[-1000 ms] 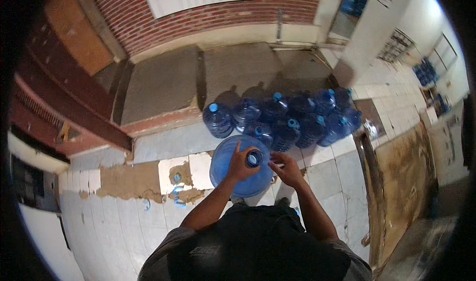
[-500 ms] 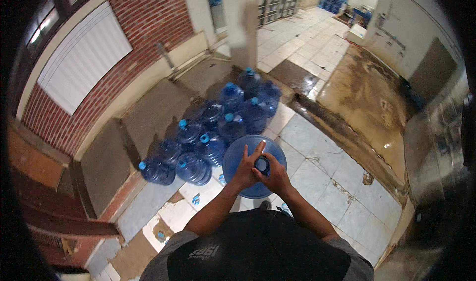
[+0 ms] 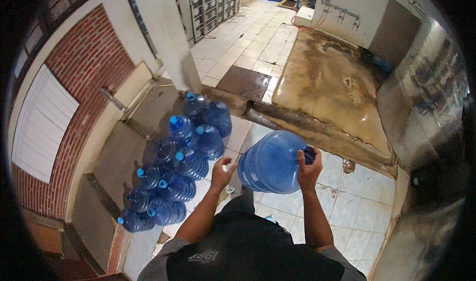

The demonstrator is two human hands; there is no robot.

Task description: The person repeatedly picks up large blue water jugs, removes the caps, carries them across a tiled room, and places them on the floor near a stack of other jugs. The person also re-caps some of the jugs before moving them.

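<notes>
A large blue water jug (image 3: 277, 162) is tilted in front of me, its neck to the right and its base to the left. Around that dark neck my right hand (image 3: 310, 169) is closed. My left hand (image 3: 223, 174) is off the jug, a short way left of its base, fingers apart. Something pale shows by its fingertips, too small to make out. On the floor to the left, several more blue water jugs (image 3: 191, 164) stand close together, many with light-blue caps.
A raised concrete ledge (image 3: 317, 127) and a wet brown slab (image 3: 327, 83) lie ahead to the right. A shiny metal surface (image 3: 421, 132) borders the right side. Beyond the jugs rises a white pillar (image 3: 168, 38). Brick wall (image 3: 94, 48) is at the left.
The jug has gone from upright to tilted, its neck swinging right with my right hand. My left hand has come off the neck and moved left. The view has turned rightward.
</notes>
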